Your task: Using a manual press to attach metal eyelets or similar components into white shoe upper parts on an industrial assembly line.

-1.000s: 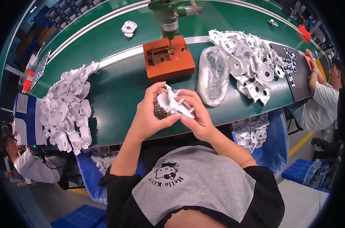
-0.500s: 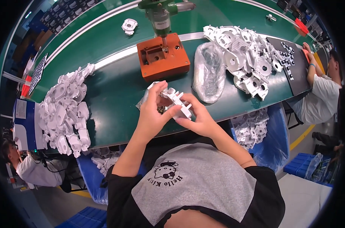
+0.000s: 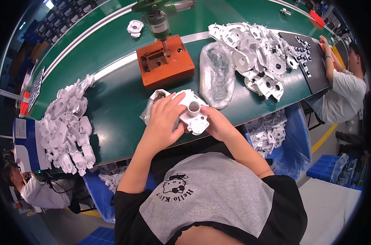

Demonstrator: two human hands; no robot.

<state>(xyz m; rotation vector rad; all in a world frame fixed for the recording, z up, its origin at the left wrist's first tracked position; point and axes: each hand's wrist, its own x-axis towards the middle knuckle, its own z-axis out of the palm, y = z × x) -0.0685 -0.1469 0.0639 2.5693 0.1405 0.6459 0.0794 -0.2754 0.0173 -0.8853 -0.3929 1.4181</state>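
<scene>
A white plastic housing (image 3: 192, 113) with a round raised collar is held in front of me, its broad face turned up. My left hand (image 3: 164, 121) closes over its left side, fingers lying across the top. My right hand (image 3: 216, 123) grips its right edge, with some fingers hidden beneath. Just behind my left hand lies a clear plastic bag (image 3: 148, 109) with small brass-coloured screws (image 3: 159, 96) in it. Beyond the hands stands an orange fixture block (image 3: 166, 73), and the tip of a green powered screwdriver (image 3: 159, 25) hangs over it.
Piles of white parts lie left (image 3: 67, 126) and right (image 3: 259, 57) on the green bench. A clear bag-lined tray (image 3: 216, 77) sits right of the block. Blue bins (image 3: 293, 139) stand below the front edge. People work at both sides.
The housing has been turned from its edge-on pose so its collared face now points up. My left fingers have shifted across it, uncovering the screws in the bag. The view has swung slightly.
</scene>
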